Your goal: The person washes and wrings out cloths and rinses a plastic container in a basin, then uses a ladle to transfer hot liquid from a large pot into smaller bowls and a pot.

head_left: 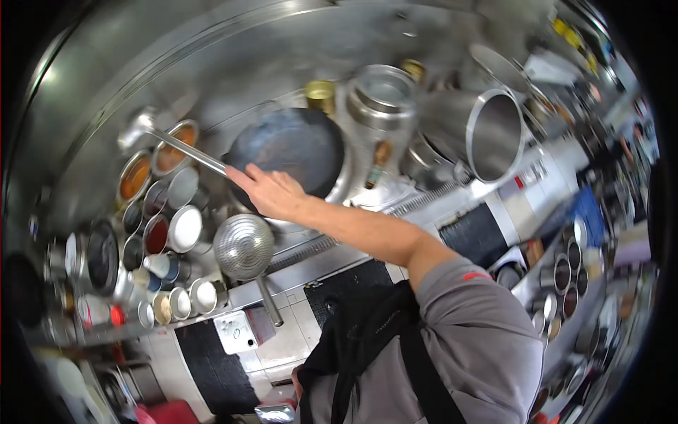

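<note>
My right hand [272, 192] reaches across the stove and grips the end of a long-handled metal ladle [185, 147], with the index finger lying along the handle. The ladle's bowl hangs over the left side, close to two oval containers of orange sauce [135, 177]. Below the hand and ladle sits a dark wok [289, 152] on the burner. A perforated strainer [244, 246] lies nearer to me, its handle pointing toward the floor. Of my left hand only a sliver of skin [297, 381] shows beside the black apron; its fingers are hidden.
Several small pots and cups of seasonings, one with white contents [186, 228], crowd the left counter. A large steel pot [494, 134] lies tilted at the right, beside a lidded pot [383, 95]. A brush with a wooden handle [379, 162] lies by the wok. Dark mats [215, 367] cover parts of the tiled floor.
</note>
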### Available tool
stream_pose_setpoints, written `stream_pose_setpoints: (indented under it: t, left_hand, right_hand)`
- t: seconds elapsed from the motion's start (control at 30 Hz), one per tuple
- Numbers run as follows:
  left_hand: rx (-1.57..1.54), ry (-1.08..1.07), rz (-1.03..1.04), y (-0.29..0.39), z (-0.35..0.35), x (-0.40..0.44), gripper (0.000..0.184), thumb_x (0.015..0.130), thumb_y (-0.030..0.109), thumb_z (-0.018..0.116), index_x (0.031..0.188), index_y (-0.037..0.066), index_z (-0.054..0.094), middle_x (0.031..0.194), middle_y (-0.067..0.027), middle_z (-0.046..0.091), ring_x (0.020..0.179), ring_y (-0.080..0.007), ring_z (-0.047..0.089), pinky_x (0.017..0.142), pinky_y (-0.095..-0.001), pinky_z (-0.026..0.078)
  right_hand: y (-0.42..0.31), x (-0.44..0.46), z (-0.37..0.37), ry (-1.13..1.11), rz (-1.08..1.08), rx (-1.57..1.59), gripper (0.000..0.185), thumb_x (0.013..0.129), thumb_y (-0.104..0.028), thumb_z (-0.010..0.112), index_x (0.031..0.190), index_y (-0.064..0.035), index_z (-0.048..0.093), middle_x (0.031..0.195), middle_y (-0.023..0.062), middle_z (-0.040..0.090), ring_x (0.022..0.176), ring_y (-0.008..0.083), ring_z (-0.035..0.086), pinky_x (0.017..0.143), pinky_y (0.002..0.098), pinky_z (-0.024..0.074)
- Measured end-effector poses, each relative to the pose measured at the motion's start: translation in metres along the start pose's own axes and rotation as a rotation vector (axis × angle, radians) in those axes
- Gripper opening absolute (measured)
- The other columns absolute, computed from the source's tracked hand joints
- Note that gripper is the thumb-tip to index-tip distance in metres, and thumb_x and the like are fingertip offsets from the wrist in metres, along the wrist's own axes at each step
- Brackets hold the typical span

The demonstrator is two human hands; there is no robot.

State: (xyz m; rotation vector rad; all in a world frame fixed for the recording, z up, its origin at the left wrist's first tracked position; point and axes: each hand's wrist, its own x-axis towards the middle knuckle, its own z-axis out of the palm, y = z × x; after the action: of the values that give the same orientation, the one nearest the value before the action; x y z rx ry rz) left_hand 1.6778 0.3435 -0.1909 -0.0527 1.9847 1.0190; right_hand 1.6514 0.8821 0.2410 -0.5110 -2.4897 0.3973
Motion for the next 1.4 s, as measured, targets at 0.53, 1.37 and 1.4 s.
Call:
stream_pose_setpoints:
  t: [0.53, 1.37, 1.4]
  left_hand:
    - [0.375, -0.665, 0.722, 0.380, 0.355, -0.085, 0.023, 0.094, 0.011, 0.058, 0.115, 0.001, 0.059, 0.082, -0.0008, 0.058, 0.065, -0.0071, 0.052, 0.056, -0.0222, 0.041]
    - [0.509, -0.929, 1.034, 0.432, 0.754, -0.207, 0.023, 0.098, 0.011, 0.056, 0.119, 0.001, 0.059, 0.097, -0.0044, 0.060, 0.084, -0.0116, 0.057, 0.078, -0.0270, 0.049]
    - [0.514, -0.908, 1.020, 0.435, 0.773, -0.208, 0.023, 0.098, 0.011, 0.056, 0.119, 0.001, 0.059, 0.097, -0.0044, 0.060, 0.084, -0.0116, 0.057, 0.078, -0.0270, 0.049]
  right_hand:
    - [0.145, -0.395, -0.412, 0.566, 0.641, -0.069, 0.057, 0.086, -0.006, 0.063, 0.141, -0.0120, 0.049, 0.120, 0.0170, 0.063, 0.074, 0.0247, 0.062, 0.072, 0.0343, 0.0525]
    - [0.507, -0.524, -0.168, 0.063, 0.786, -0.083, 0.063, 0.082, -0.013, 0.063, 0.142, -0.0121, 0.044, 0.107, 0.0154, 0.053, 0.095, 0.0379, 0.059, 0.079, 0.0483, 0.0524]
    - [0.510, -0.522, -0.178, 0.052, 0.777, -0.062, 0.063, 0.082, -0.013, 0.063, 0.142, -0.0121, 0.044, 0.107, 0.0154, 0.053, 0.095, 0.0379, 0.059, 0.079, 0.0483, 0.0524]
